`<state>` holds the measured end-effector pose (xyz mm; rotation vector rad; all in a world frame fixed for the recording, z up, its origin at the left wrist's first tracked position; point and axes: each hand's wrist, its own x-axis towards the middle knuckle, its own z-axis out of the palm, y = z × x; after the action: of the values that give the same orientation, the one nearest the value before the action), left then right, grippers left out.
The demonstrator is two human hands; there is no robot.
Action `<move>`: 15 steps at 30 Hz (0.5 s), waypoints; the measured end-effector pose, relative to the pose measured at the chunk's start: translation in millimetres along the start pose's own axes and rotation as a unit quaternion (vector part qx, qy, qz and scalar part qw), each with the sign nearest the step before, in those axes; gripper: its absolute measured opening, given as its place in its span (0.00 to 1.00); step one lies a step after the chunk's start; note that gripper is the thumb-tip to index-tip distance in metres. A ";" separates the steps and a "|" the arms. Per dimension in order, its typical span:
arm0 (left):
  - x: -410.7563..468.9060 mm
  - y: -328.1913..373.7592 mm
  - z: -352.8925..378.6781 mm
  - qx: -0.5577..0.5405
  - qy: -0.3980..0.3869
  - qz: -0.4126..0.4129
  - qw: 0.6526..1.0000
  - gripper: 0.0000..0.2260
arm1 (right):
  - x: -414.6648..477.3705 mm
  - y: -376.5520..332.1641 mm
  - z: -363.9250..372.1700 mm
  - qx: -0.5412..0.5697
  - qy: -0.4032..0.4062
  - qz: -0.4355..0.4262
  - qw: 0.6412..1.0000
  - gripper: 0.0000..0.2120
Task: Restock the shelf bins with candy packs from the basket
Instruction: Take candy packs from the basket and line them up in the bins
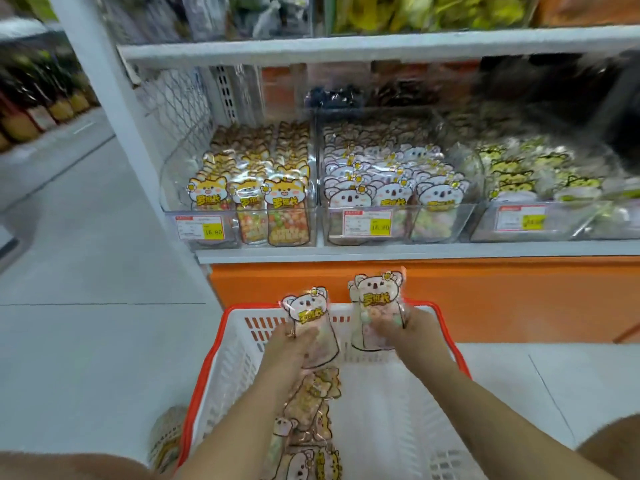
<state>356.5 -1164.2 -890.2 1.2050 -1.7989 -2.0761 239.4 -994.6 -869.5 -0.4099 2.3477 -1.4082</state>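
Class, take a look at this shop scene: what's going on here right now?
A person is restocking candy. The left hand and the right hand each hold a koala candy pack, and, lifted above the white basket. More packs still lie in the basket. The matching koala bin sits on the shelf ahead, already fairly full.

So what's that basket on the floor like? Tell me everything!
The basket looks like white plastic with a red-orange rim, and its walls are a lattice of slots. It sits on the pale floor in front of the orange shelf base. A row of candy packs with cartoon animal faces lies along its left side; the right side of the bottom shows bare. Both hands, left hand and right hand, hold koala packs up above it. More packs lie outside, by its left wall.
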 end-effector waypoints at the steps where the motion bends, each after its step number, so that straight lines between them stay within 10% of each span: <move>1: -4.5 6.3 5.7 0.009 -0.007 0.016 1.000 0.17 | -7.1 -11.5 -2.9 -0.021 0.001 -0.026 0.999 0.14; 10: -52.9 61.2 36.8 -0.159 -0.131 0.018 0.978 0.10 | -42.6 -82.6 -37.5 -0.056 -0.073 -0.159 0.983 0.10; 15: -59.3 97.0 48.4 -0.242 -0.210 0.024 0.947 0.27 | -47.9 -117.4 -60.6 -0.016 -0.146 -0.204 0.968 0.09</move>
<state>328.3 -1119.3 -778.5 0.6150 -1.2862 -2.6753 261.1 -980.6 -731.3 -1.0825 2.1219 -1.3636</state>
